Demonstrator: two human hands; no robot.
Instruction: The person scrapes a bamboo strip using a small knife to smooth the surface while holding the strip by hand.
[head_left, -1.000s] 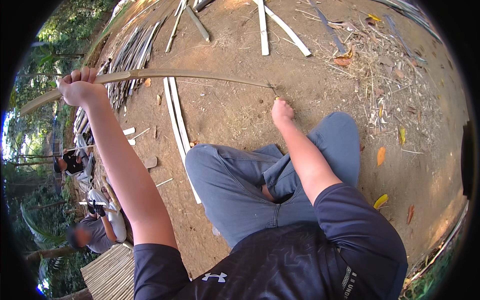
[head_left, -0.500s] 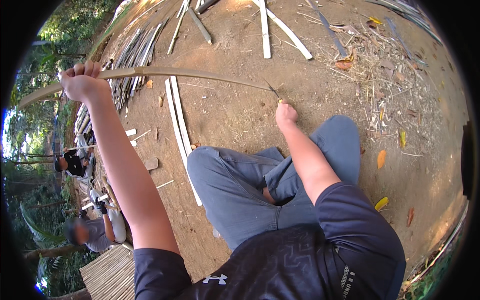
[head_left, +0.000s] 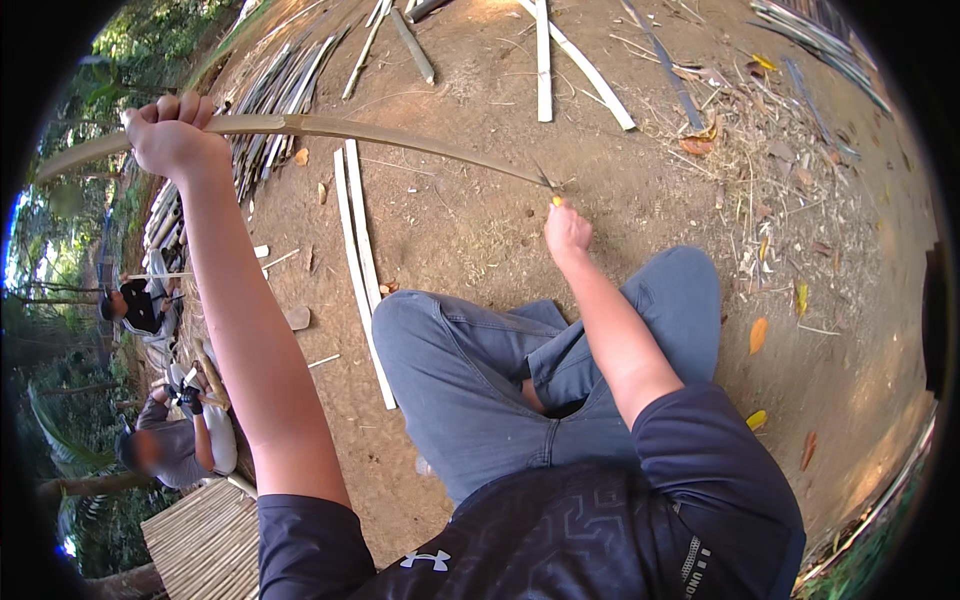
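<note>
At the upper left, the left hand (head_left: 176,142) is clenching a long tan bamboo strip (head_left: 340,127), which is jutting from both sides of the fist and bowing gently; the right hand (head_left: 568,229) is gripping a yellow-handled knife (head_left: 557,201) at the strip's thin right end.

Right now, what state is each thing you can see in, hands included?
Left hand: closed around the long strip
Right hand: closed around the knife
Knife: blade bare, at the strip's far end; contact unclear
Pale strips: lying side by side
Pole pile: loosely heaped
Fallen leaves: scattered
</note>
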